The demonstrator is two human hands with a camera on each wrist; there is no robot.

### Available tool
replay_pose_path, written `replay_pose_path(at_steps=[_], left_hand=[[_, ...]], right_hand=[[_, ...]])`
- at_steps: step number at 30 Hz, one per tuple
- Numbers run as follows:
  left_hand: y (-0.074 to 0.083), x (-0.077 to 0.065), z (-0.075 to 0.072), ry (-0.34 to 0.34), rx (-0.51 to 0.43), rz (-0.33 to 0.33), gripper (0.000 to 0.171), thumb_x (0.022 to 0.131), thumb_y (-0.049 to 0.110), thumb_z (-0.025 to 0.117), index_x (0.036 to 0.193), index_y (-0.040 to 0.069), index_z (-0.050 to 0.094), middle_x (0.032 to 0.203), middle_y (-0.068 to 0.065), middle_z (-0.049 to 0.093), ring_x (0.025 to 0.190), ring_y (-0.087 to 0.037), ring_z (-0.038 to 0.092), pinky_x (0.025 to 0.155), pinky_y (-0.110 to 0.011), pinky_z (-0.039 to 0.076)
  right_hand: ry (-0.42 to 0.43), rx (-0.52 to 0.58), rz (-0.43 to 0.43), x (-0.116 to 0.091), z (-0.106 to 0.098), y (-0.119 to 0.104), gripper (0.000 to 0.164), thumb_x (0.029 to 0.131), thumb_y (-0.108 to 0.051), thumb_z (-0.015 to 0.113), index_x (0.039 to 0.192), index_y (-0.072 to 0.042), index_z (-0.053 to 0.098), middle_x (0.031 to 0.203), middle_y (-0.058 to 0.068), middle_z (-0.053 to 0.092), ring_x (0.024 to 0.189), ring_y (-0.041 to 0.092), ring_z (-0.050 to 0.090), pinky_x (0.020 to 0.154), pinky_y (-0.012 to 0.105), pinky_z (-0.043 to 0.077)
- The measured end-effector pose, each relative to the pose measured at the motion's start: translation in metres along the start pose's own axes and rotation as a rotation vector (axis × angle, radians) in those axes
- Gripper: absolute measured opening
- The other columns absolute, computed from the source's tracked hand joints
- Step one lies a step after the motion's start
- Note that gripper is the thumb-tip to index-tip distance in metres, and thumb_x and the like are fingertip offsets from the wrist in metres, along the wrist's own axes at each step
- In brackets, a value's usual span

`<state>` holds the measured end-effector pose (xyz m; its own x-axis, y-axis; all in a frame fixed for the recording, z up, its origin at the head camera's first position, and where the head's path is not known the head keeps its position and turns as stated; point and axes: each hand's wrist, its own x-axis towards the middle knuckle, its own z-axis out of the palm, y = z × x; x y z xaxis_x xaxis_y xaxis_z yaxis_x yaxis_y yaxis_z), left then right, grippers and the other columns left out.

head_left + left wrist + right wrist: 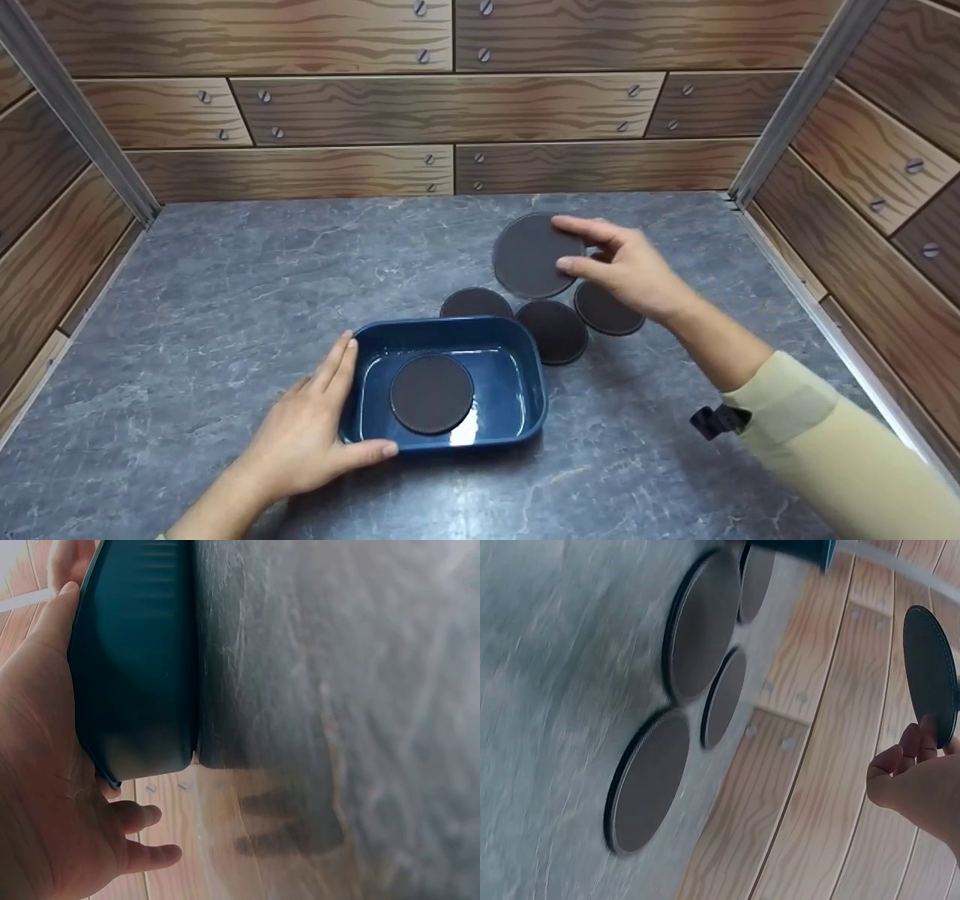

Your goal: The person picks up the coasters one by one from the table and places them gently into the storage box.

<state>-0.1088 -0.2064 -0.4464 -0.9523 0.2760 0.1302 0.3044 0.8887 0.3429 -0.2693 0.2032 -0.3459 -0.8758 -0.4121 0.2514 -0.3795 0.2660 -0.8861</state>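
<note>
A blue rectangular baking dish (536, 390) sits on the table with one dark round coaster (432, 394) lying flat inside it. My left hand (307, 427) holds the dish's left end, thumb along the near rim and fingers at the far left corner. In the left wrist view, that hand (52, 765) spans the dish's outer wall (135, 667). Raised above the table, my right hand (626, 266) pinches another dark coaster (532, 255) by its edge. The right wrist view shows this coaster (928, 671) tilted, thumb and fingers at its rim.
Beyond and right of the dish, several more coasters lie on the grey marbled table, among them a middle coaster (553, 332), a right one (607, 309) and one partly behind the dish (476, 301). Wood-patterned walls (337, 112) enclose the table at the back and sides.
</note>
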Motion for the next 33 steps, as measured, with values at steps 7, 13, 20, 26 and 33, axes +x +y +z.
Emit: replay_pose_path(at_steps=[7,13,20,26,33], left_hand=[[-0.001,0.0,0.001,0.026,-0.005,0.016,0.133,0.079,0.09,0.064,0.17,0.006,0.016,0.178,-0.009,0.013,0.137,-0.048,0.054,0.105,-0.073,0.044],[0.0,-0.001,0.001,0.014,0.0,0.009,0.133,0.079,0.091,0.063,0.171,0.007,0.016,0.178,-0.009,0.012,0.138,-0.047,0.053,0.105,-0.074,0.043],[0.001,-0.001,0.0,-0.003,-0.004,-0.001,0.135,0.078,0.094,0.058,0.171,0.008,0.013,0.178,-0.009,0.009,0.139,-0.047,0.052,0.107,-0.074,0.042],[0.0,0.0,-0.001,-0.018,-0.007,-0.007,0.134,0.078,0.094,0.058,0.172,0.009,0.012,0.178,-0.008,0.009,0.139,-0.048,0.052,0.104,-0.076,0.042],[0.0,-0.001,0.0,0.005,-0.012,0.01,0.133,0.079,0.093,0.059,0.171,0.007,0.015,0.178,-0.008,0.01,0.138,-0.047,0.053,0.106,-0.073,0.043]], right_hand=[[-0.115,-0.02,-0.067,-0.006,0.03,-0.009,0.053,0.095,-0.006,0.079,0.146,-0.006,0.065,0.137,0.013,0.065,0.106,0.026,0.067,0.086,0.028,0.058],[-0.217,-0.044,-0.091,-0.011,0.052,-0.015,0.054,0.096,-0.011,0.08,0.147,-0.011,0.065,0.137,0.011,0.064,0.103,0.027,0.066,0.083,0.028,0.057],[-0.285,-0.089,-0.146,-0.014,0.076,-0.021,0.056,0.094,-0.016,0.083,0.147,-0.013,0.066,0.132,0.008,0.065,0.108,0.022,0.059,0.084,0.032,0.053],[-0.339,-0.083,-0.141,-0.015,0.094,-0.021,0.056,0.094,-0.017,0.082,0.148,-0.014,0.065,0.138,0.001,0.066,0.115,0.019,0.058,0.095,0.048,0.051],[-0.372,-0.071,-0.126,-0.016,0.112,-0.015,0.057,0.093,-0.016,0.084,0.147,-0.013,0.065,0.132,-0.001,0.069,0.118,0.018,0.059,0.102,0.04,0.05]])
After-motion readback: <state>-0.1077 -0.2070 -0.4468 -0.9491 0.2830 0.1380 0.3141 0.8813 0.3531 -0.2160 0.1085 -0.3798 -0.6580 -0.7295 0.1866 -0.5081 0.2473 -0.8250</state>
